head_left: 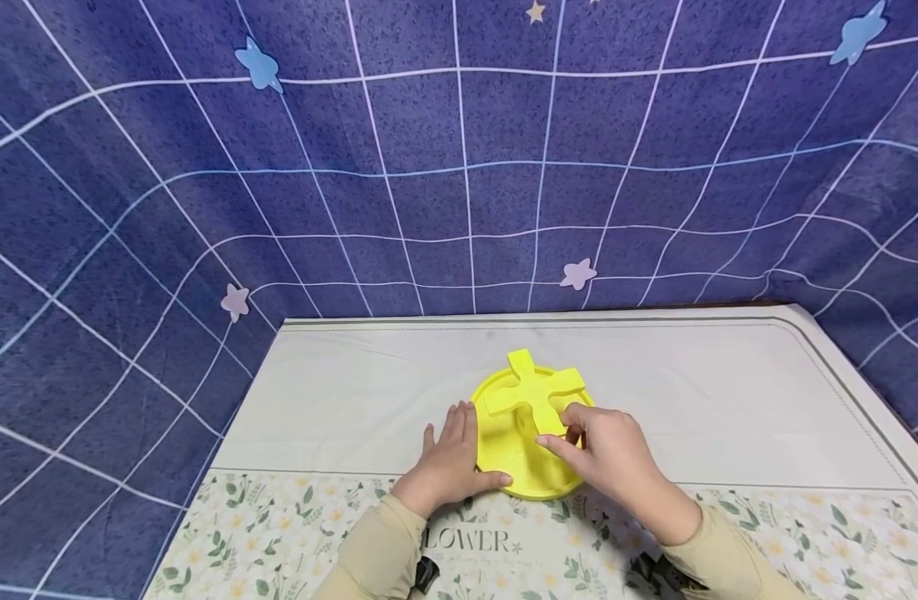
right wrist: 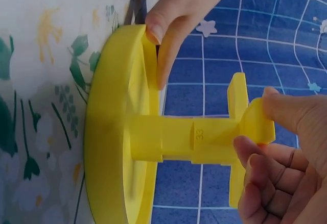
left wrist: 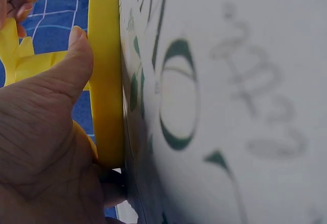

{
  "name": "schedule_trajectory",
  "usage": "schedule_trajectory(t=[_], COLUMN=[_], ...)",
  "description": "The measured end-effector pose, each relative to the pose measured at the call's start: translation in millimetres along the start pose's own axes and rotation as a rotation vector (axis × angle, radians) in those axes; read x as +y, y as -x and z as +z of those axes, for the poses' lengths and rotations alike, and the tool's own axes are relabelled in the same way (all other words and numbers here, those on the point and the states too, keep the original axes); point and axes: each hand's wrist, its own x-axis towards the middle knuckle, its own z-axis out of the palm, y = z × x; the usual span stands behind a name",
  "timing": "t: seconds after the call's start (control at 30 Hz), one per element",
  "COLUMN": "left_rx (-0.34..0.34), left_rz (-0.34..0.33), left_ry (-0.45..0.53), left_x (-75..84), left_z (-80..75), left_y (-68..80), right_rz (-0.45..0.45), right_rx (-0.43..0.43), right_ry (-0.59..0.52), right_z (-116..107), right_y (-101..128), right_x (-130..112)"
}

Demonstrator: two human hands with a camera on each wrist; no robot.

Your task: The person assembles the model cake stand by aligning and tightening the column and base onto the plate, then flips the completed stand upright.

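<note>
A round, shallow yellow plastic base with a raised rim sits on the table. From its middle rises a yellow post, marked 33, topped by a four-armed cross-shaped handle. My left hand rests against the left side of the base, fingers straight along the rim and thumb on the front edge. With thumb and fingers, my right hand pinches the near right arm of the cross. In the right wrist view the post stands square to the base; its lower joint is visible.
The table wears a white cover with a floral printed strip along the near side. Behind and at both sides hangs a blue grid-patterned curtain with star shapes.
</note>
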Motion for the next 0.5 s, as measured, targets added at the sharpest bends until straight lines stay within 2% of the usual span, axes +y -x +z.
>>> schedule_trajectory(t=[0.23,0.37,0.5], left_rx=[0.005,-0.008,-0.024], left_rz=[-0.018,-0.017,0.022], left_ry=[-0.029,-0.032,-0.008], left_x=[0.8,-2.3,-7.4], left_z=[1.7,2.8,-0.9], left_y=[-3.1,-2.9,-1.1], right_rz=[-0.002,-0.006,0.008], right_rx=[0.019,-0.025,-0.059], right_ry=[0.033,0.008,-0.008], right_z=[1.9,1.1,-3.0], right_y=[1.4,3.4,6.2], right_x=[1.2,8.0,26.0])
